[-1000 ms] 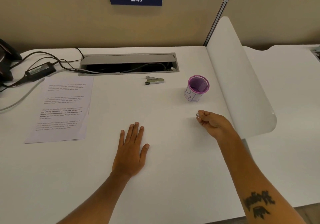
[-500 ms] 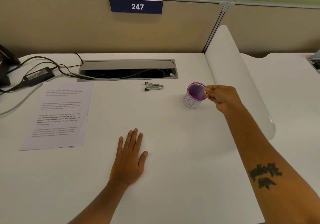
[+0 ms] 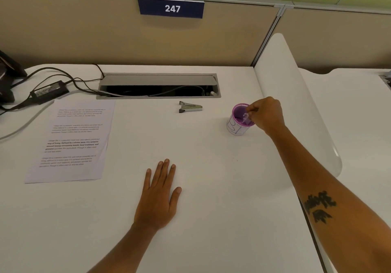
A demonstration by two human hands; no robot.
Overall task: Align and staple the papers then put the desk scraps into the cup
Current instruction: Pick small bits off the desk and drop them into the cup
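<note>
A small purple mesh cup (image 3: 234, 129) with a white paper wrap stands right of centre on the white desk (image 3: 211, 188). My right hand (image 3: 267, 114) hovers at its far-right rim, fingertips pinched over the mouth. A blurred white paper scrap (image 3: 246, 118) hangs just under those fingertips, inside the rim. My left hand (image 3: 159, 194) lies flat on the desk, fingers straight, holding nothing. The printed papers (image 3: 72, 140) lie stacked at the left. A small silver stapler (image 3: 190, 107) sits near the cable tray.
An open cable tray (image 3: 158, 80) is set into the back of the desk. A power brick (image 3: 49, 92) and cables lie at the back left, beside a dark device (image 3: 8, 76). A white curved divider (image 3: 296, 103) rises right of the cup.
My right hand carried the white scrap from the desk up to the cup and now holds it over the mouth. My left hand stayed flat on the desk.
</note>
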